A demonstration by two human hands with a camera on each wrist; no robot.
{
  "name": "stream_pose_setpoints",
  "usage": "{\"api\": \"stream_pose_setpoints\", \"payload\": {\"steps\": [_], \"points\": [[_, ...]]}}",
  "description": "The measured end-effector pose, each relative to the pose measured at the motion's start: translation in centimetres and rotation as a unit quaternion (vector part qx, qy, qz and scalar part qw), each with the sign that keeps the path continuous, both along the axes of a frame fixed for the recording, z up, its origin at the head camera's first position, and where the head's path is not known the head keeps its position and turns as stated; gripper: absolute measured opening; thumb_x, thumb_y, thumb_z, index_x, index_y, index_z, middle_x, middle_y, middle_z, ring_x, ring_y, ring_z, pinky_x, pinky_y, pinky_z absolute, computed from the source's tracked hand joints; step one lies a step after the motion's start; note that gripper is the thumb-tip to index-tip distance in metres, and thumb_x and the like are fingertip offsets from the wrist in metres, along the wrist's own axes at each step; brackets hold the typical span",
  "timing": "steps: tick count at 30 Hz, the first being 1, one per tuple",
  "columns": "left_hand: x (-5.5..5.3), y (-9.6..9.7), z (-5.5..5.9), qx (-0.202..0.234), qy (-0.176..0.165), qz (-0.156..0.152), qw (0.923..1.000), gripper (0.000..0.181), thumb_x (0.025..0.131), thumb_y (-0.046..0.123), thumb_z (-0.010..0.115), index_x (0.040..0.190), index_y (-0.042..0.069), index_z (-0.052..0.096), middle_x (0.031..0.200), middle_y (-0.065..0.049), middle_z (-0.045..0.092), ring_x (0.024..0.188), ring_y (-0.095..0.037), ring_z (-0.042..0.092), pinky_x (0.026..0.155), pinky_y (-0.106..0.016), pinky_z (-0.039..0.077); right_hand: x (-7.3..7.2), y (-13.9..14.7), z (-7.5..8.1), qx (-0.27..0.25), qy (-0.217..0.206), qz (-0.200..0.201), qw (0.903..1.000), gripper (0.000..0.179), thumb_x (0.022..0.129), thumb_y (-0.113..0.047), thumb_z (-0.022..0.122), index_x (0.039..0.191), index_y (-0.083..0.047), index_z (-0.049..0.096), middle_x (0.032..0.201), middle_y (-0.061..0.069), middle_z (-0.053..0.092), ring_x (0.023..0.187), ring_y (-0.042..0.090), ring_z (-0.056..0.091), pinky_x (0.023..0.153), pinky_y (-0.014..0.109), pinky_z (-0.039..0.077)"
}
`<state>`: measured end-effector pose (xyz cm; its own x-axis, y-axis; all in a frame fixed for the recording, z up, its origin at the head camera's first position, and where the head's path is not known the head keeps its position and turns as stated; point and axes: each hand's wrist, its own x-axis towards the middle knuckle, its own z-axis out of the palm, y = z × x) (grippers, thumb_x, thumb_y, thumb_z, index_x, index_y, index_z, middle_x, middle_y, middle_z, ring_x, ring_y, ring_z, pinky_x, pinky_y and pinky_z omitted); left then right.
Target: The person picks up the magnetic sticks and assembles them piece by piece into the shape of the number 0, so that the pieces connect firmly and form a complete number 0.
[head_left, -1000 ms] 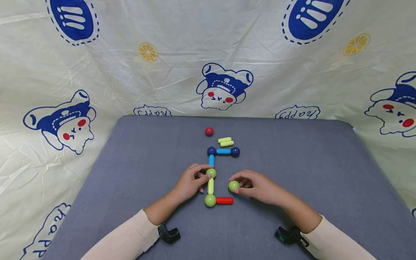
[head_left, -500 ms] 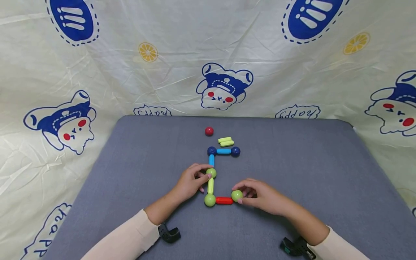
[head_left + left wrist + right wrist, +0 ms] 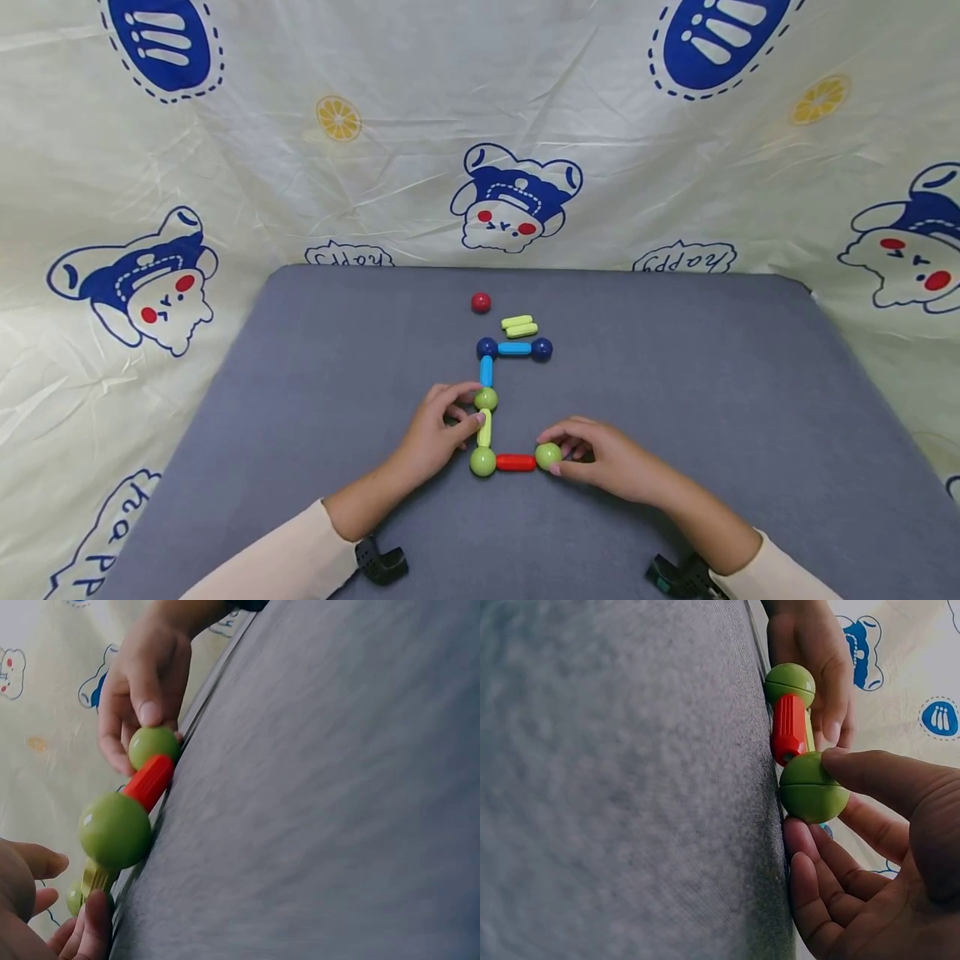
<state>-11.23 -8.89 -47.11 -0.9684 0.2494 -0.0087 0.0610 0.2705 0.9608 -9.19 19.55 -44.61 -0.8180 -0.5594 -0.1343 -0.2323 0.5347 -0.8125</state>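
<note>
In the head view, my right hand (image 3: 600, 454) pinches a green ball (image 3: 548, 456) at the right end of a red magnetic stick (image 3: 516, 462). The right wrist view has the thumb on top of this ball (image 3: 814, 787) and fingertips under it. A second green ball (image 3: 483, 462) sits at the stick's left end. From there a yellow-green stick (image 3: 484, 429) runs up to a third green ball (image 3: 486, 399). My left hand (image 3: 438, 425) lies around that upper ball, fingers loosely bent; in the left wrist view its thumb stands off the yellow-green stick (image 3: 94, 877).
Above the upper green ball, a blue stick (image 3: 487, 372) leads to a dark blue ball (image 3: 487, 348). Another blue stick (image 3: 514, 349) joins it to a second dark blue ball (image 3: 542, 349). Two loose yellow-green sticks (image 3: 520, 326) and a red ball (image 3: 481, 302) lie farther back on the grey table (image 3: 712, 375).
My right hand has brought its green ball down and slightly right to the red stick's end. The left thumb has slid off the upper green ball, and the left hand has loosened.
</note>
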Motion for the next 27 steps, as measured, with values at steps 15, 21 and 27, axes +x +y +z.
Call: {"api": "stream_pose_setpoints", "payload": {"steps": [15, 21, 27], "points": [[3.3, -1.5, 0.3, -0.075, 0.035, -0.113, 0.9902, 0.033, 0.088, 0.029, 0.08, 0.118, 0.018, 0.074, 0.092, -0.008, 0.057, 0.073, -0.008, 0.051, 0.066, -0.02, 0.047, 0.2, 0.2, -0.3, 0.003, 0.003, -0.004, 1.0, 0.032, 0.092, -0.028, 0.075, 0.123, -0.019, 0.068, 0.116, -0.003, 0.066, 0.096, 0.005, 0.061, 0.085, 0.024, 0.054], [3.2, -1.8, 0.2, -0.083, 0.028, -0.121, 0.9889, 0.03, 0.086, 0.025, 0.082, 0.115, 0.019, 0.075, 0.091, -0.004, 0.059, 0.075, -0.005, 0.053, 0.067, -0.02, 0.048, 0.3, 0.2, -0.4, -0.005, 0.007, -0.003, 1.0, 0.032, 0.092, -0.03, 0.076, 0.122, -0.02, 0.069, 0.115, -0.004, 0.066, 0.096, 0.006, 0.061, 0.084, 0.024, 0.054], [2.8, -2.0, -0.4, -0.066, 0.033, -0.126, 0.9893, 0.029, 0.086, 0.026, 0.082, 0.114, 0.021, 0.075, 0.092, -0.004, 0.061, 0.078, -0.004, 0.056, 0.068, -0.02, 0.049, 0.2, 0.3, -0.4, -0.005, 0.001, -0.009, 0.9999, 0.033, 0.092, -0.031, 0.075, 0.122, -0.02, 0.068, 0.115, -0.003, 0.066, 0.097, 0.006, 0.061, 0.084, 0.024, 0.053]]}}
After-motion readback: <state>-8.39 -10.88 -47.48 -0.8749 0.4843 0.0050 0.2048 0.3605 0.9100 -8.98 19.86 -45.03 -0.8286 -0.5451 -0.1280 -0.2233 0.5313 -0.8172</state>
